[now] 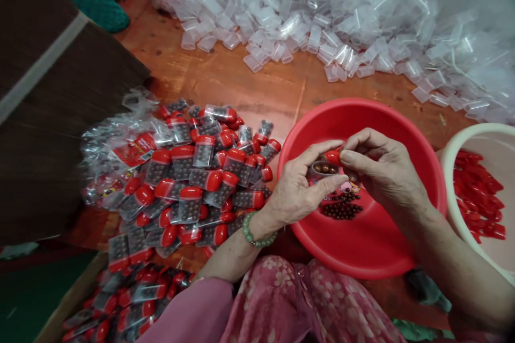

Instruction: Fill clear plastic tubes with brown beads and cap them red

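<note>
- Pinching a red plastic cap (333, 157) between its thumb and forefinger tips, the right hand (382, 171) holds its fingers narrow and close to the left hand (300, 185)
- Left thumb and forefinger stay narrow around a clear tube of brown beads (324, 169), just under the cap, though the fingers hide exactly how it is gripped
- Both hands work low over a red plastic basin (354, 104), seemingly so that any stray beads land inside it; loose brown beads (341, 209) lie on its floor
- A white basin (478, 136) of red caps (477, 193) sits beside the right forearm, apparently for an easy reach
- Capped bead tubes (181, 171) are heaped to the left, apart from the working basin
- Empty clear tubes (322, 27) spread across the far side of the wooden floor (225, 75), with a green bead bracelet (257, 233) on the left wrist
</note>
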The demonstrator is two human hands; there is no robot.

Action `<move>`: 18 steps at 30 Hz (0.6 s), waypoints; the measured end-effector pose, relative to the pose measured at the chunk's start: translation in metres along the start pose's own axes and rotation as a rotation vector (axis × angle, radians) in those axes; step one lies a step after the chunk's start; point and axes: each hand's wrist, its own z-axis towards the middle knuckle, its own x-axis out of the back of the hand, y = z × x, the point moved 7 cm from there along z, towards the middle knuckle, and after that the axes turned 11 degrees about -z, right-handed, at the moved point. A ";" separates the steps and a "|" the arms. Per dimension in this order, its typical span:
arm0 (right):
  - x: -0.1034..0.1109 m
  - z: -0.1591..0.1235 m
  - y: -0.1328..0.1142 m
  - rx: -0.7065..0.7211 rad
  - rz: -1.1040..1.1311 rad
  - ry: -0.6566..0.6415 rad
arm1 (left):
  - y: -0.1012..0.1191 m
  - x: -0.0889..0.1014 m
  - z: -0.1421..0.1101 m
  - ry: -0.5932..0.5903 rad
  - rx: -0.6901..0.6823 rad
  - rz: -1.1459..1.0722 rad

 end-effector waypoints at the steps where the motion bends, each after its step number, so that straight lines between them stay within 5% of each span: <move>1: -0.001 0.000 0.001 -0.006 -0.012 -0.006 | 0.000 0.002 0.000 0.032 -0.012 0.002; 6: -0.001 -0.008 -0.005 0.036 -0.128 -0.072 | 0.003 0.014 0.001 0.160 -0.019 0.059; 12: 0.003 -0.022 -0.008 0.180 -0.335 -0.215 | 0.009 0.014 0.004 0.141 -0.059 0.026; 18: 0.012 -0.025 -0.007 0.227 -0.495 -0.159 | 0.005 0.020 0.001 0.217 -0.083 -0.014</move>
